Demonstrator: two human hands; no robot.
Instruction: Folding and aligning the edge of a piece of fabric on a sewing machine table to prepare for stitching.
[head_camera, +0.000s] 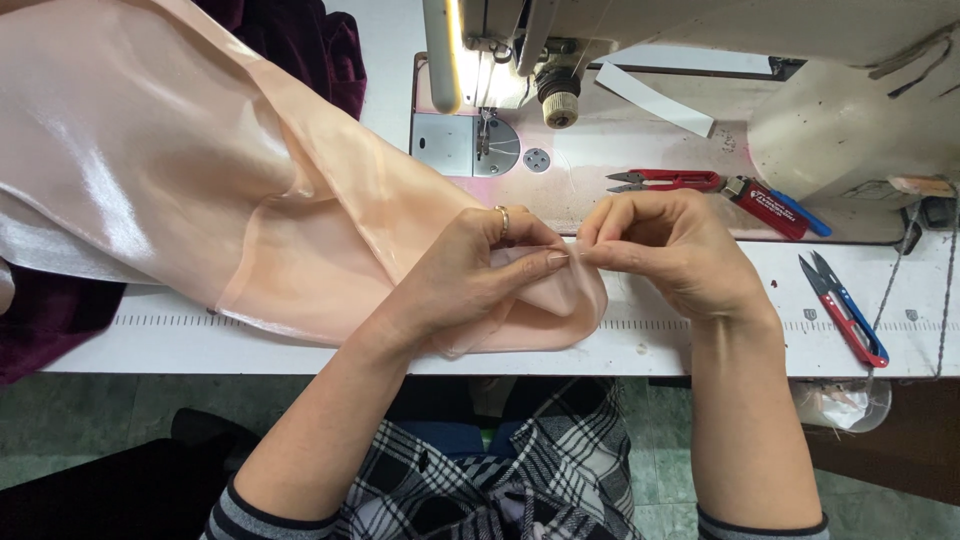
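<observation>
A sheer peach fabric (200, 170) spreads from the upper left across the white sewing table (700, 340) to the middle. My left hand (480, 270), with a ring on one finger, pinches the fabric's folded edge. My right hand (670, 250) meets it fingertip to fingertip and pinches the same edge, or a thread at it; I cannot tell which. Both hands sit just in front of the sewing machine (700, 60), whose needle plate (470, 145) lies behind the left hand.
Red thread snips (665, 180) and a red-and-blue tool (775, 205) lie on the machine bed. Another pair of red-and-blue snips (845, 310) rests at the table's right. Dark purple cloth (300, 40) lies at the back left. A printed ruler strip runs along the table's front edge.
</observation>
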